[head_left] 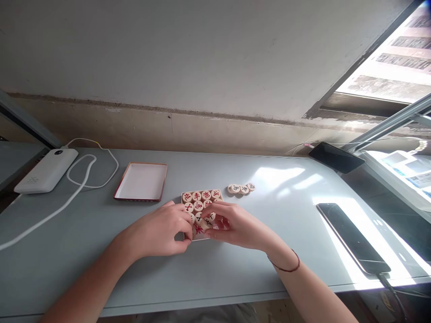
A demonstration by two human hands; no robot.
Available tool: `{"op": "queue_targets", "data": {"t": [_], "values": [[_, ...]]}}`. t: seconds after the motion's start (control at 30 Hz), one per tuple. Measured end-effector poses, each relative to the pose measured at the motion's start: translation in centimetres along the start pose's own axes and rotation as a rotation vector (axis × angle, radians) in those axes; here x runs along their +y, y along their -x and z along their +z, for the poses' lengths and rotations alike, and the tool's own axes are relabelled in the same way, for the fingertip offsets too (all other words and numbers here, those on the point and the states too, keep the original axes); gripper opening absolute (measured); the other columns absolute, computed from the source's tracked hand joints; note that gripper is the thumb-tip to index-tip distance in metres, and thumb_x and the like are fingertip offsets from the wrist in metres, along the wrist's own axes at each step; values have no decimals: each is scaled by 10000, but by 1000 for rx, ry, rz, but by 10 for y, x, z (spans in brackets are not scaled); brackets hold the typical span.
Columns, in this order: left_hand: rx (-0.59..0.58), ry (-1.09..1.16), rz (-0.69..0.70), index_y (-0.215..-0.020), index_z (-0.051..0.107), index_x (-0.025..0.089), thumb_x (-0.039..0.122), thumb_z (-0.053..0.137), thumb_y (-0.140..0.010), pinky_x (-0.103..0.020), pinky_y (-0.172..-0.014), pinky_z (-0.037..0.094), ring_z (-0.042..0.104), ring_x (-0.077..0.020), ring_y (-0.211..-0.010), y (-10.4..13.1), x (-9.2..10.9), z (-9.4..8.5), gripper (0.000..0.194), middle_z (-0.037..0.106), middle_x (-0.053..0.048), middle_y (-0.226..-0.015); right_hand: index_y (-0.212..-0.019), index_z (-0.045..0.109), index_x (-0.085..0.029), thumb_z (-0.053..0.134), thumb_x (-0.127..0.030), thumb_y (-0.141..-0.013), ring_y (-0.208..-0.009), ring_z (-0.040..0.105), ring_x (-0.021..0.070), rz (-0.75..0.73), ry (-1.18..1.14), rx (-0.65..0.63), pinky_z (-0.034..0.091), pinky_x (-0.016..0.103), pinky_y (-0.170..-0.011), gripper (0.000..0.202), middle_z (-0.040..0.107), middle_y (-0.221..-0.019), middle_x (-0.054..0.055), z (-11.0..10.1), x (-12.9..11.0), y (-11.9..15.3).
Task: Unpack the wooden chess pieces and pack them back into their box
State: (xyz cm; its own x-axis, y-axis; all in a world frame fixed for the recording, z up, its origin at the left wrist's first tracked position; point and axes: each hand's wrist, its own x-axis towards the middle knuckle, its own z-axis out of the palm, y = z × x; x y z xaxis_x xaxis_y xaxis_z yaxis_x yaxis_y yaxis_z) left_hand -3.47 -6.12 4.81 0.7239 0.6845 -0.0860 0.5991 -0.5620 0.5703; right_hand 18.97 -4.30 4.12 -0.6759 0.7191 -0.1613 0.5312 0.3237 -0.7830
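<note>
A shallow square box [201, 239] sits in the middle of the desk, filled with rows of round xiangqi pieces [196, 196] marked in red and black. At its near edge a red pattern shows on the uncovered floor. My left hand [164, 229] is at the box's near left corner, with thumb and forefinger closed on the edge. Between the thumb and fingers of my right hand [235, 223] is a xiangqi piece [207, 224], tilted over the near part of the box. Some pieces are hidden behind my right fingers. Several more black-marked pieces [244, 189] overlap in a row to the right.
An upturned box lid [141, 181] lies behind my left hand. At the far left is a white power bank [47, 171] with a looping white cable [76, 188]. One phone [353, 237] lies at the right; another dark phone [336, 157] rests near the back right frame.
</note>
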Motion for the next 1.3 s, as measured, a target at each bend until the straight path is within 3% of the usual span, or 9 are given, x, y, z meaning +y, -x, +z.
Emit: {"op": "queue_targets", "data": {"t": [0.1, 0.27, 0.4, 0.67, 0.77, 0.87, 1.0, 1.13, 1.3], "values": [[14, -13, -23, -660, 640, 252, 103, 572, -717, -277, -781, 405, 583, -138, -733, 2, 0, -3, 174, 675, 82, -683, -998, 598, -242, 663, -264, -813, -609, 496, 94, -46, 87, 29, 397, 218, -546, 198, 584, -846, -2, 6, 0, 1], [151, -61, -106, -736, 614, 236, 158, 506, -778, -264, -699, 427, 570, -143, -693, 4, -6, -15, 140, 648, 50, -719, -978, 581, -211, 599, -412, -877, -625, 515, 119, -214, 339, 161, 337, 242, -521, 226, 612, -846, 25, 30, 1, -1], [207, -99, -160, -815, 620, 242, 183, 477, -823, -255, -672, 431, 581, -148, -722, 3, -13, -20, 155, 646, 41, -769, -916, 604, -192, 527, -409, -924, -572, 508, 109, -300, 517, 153, 263, 257, -472, 230, 624, -853, 38, 44, 3, -4], [253, -127, -97, -956, 635, 230, 199, 487, -846, -296, -789, 477, 586, -182, -896, -1, -16, -11, 187, 661, -7, -927, -929, 621, -219, 530, -319, -921, -593, 544, 116, -291, 406, 81, 331, 243, -515, 135, 643, -785, 15, 34, -2, 0], [275, -110, 10, -1071, 621, 234, 184, 508, -835, -333, -896, 473, 552, -207, -1042, -6, -15, -1, 267, 642, -38, -1064, -934, 608, -211, 454, -215, -916, -620, 562, 118, -222, 332, 240, 389, 244, -556, 154, 660, -869, 40, 13, 8, -2], [268, -110, 78, -1147, 601, 245, 252, 608, -790, -412, -1010, 420, 472, -265, -1206, -12, -14, 11, 357, 577, -64, -1229, -1068, 561, -192, 395, -115, -854, -584, 551, 112, 11, 460, 447, 383, 267, -528, 282, 617, -1159, 99, -9, 28, -5], [206, -165, 35, -1305, 498, 301, 495, 750, -649, -614, -1103, 231, 254, -398, -1375, -15, -17, 22, 729, 400, -80, -1443, -1223, 499, -178, 438, -133, -833, -678, 604, 172, 264, 643, 380, 359, 276, -505, 397, 583, -1243, 126, -22, 54, -10], [129, -195, -23, -1399, 377, 359, 491, 770, -616, -661, -1107, 140, 192, -405, -1404, -13, -23, 28, 885, 325, -71, -1497, -1092, 591, -200, 412, -150, -884, -691, 611, 177, 313, 649, 337, 359, 269, -515, 279, 664, -1066, 90, -23, 62, -13], [164, -236, -31, -1439, 326, 325, 529, 759, -642, -662, -1097, 170, 220, -405, -1395, -15, -29, 28, 930, 322, -98, -1505, -1065, 602, -214, 487, -264, -893, -592, 585, 131, 215, 446, 508, 424, 285, -562, 212, 669, -1044, 73, -21, 47, -12]]}}
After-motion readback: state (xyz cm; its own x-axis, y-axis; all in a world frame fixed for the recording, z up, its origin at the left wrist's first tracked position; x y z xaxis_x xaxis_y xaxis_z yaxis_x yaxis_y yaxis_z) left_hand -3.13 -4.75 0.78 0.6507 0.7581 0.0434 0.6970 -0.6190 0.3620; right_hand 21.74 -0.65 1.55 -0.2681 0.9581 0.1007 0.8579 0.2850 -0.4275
